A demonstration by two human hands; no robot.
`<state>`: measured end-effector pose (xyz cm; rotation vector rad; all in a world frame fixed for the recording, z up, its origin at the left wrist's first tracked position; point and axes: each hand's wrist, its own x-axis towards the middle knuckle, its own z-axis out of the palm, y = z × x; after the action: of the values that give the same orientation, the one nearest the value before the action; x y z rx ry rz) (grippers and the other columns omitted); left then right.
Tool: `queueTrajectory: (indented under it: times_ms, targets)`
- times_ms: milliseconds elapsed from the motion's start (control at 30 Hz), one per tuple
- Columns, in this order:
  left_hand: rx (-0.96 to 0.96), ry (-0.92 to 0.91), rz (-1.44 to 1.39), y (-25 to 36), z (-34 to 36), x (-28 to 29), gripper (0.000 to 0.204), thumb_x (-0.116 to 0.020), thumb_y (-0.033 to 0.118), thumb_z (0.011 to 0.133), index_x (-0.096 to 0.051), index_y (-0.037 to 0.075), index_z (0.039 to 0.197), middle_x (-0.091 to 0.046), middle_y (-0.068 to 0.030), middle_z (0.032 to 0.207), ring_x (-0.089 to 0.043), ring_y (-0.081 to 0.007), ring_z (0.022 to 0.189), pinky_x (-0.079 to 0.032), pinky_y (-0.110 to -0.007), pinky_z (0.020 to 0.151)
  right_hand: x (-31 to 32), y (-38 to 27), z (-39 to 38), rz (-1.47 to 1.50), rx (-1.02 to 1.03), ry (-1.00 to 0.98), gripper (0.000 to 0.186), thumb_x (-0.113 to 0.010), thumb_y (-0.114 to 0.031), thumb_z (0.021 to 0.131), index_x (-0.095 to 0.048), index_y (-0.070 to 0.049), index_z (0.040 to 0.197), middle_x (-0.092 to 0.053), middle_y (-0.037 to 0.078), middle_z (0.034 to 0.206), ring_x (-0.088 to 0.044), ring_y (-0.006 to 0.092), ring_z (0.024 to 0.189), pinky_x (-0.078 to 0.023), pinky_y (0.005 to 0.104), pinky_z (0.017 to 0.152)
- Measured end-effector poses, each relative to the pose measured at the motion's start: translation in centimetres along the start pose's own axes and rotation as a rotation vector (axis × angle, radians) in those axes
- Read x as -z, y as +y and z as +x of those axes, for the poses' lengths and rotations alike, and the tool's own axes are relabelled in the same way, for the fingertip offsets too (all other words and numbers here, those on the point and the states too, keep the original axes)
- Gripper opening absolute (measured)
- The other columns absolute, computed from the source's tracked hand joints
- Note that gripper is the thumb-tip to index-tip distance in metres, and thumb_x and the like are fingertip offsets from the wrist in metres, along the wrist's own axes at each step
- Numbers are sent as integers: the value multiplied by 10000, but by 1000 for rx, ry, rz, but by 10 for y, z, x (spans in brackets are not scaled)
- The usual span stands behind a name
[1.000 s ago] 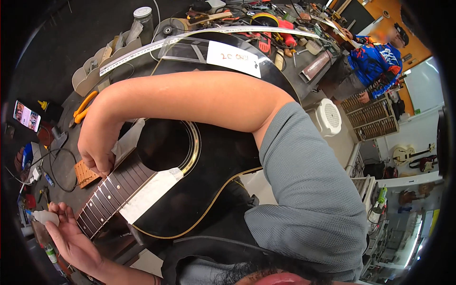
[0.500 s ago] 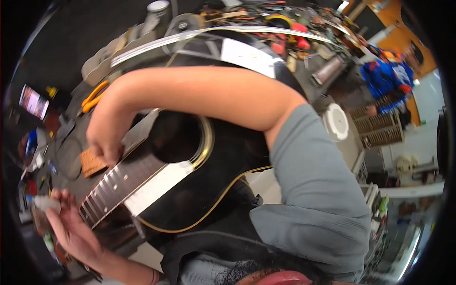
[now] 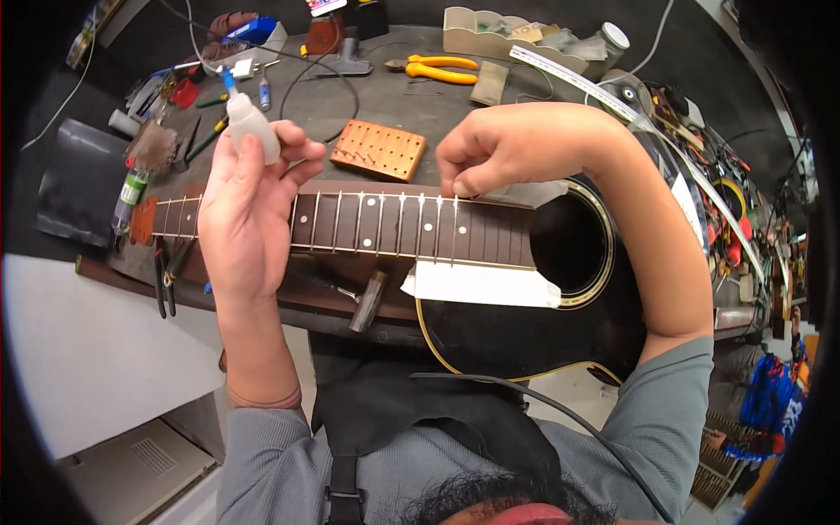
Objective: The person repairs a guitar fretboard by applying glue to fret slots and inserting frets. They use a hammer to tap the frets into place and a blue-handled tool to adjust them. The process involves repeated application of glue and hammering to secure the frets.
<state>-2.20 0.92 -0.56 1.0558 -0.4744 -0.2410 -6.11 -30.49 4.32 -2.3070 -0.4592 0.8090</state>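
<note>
A black acoustic guitar [image 3: 525, 341] lies with its body at the right of centre and its neck running toward the left of the frame. Its dark fretboard [image 3: 346, 223] has pale dot inlays and bright fret wires; near the sound hole [image 3: 573, 241], only thin dark lines cross the wood. A white protective strip [image 3: 486, 284] lies on the body along the fretboard's lower edge.

The left hand [image 3: 254, 206], left of centre and over the neck, grips a translucent squeeze bottle [image 3: 250, 127] between thumb and fingers, its blue tip pointing up. The right hand [image 3: 499, 150], just right of centre, is curled, thumb and forefinger drawn together at the fretboard's upper edge, by the last bright fret wires; whether anything is pinched between them I cannot tell.

On the grey desk [image 3: 407, 105], a drilled wooden block [image 3: 381, 149] sits above the fretboard at upper centre, between the hands. Beyond it lie orange-handled pliers [image 3: 442, 70]. At the upper right, a long ruler [image 3: 560, 73] slants down past a cream bin [image 3: 468, 35] and a lidded glass jar [image 3: 612, 39]. A black apron [image 3: 411, 394] covers the person's front at lower centre. At the far right edge, another person's blue top [image 3: 770, 394] shows.
</note>
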Motion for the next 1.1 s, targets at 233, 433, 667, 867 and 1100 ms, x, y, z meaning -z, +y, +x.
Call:
queueTrajectory:
  times_ms: [233, 433, 667, 867, 1100]
  targets:
    - [1, -4, 7, -1, 3, 0, 314, -501, 269, 1210, -545, -6, 1353, -684, -158, 1267, -700, -284, 1176, -544, -468, 1067, 0, -5, -2, 11, -54, 0, 235, -712, -228, 1046, -777, -28, 1152, -786, 26, 994, -702, 125, 933, -568, 325, 903]
    - [-11, -14, 16, -2, 5, 3, 325, -505, 274, 1209, -546, -13, 1354, -682, -162, 1281, -699, -289, 1176, -542, -475, 1068, 0, -3, -1, 19, -16, 14, 219, -707, -200, 1047, -777, -17, 1146, -788, 31, 991, -705, 128, 929, -564, 318, 907]
    - [-17, -48, 22, -4, 5, 9, 357, -479, 281, 1213, -558, -4, 1412, -666, -169, 1331, -664, -302, 1221, -519, -487, 1093, -3, 1, 1, 26, 0, 22, 207, -709, -202, 1050, -764, -11, 1110, -769, 18, 956, -683, 110, 903, -556, 311, 879]
    - [-16, -19, 30, -2, 5, 3, 329, -497, 273, 1210, -560, -14, 1360, -683, -163, 1277, -701, -286, 1160, -541, -483, 1058, -2, 0, 0, 20, -2, 30, 215, -714, -217, 1051, -762, -16, 1112, -763, 10, 944, -674, 110, 882, -557, 309, 869]
    - [-24, -4, 69, -2, 3, -1, 321, -507, 275, 1209, -566, -7, 1350, -688, -151, 1236, -701, -264, 1109, -553, -457, 1033, -3, 3, -3, 9, 36, 35, 211, -688, -189, 1059, -774, -18, 1148, -770, 22, 954, -693, 119, 897, -565, 318, 893]
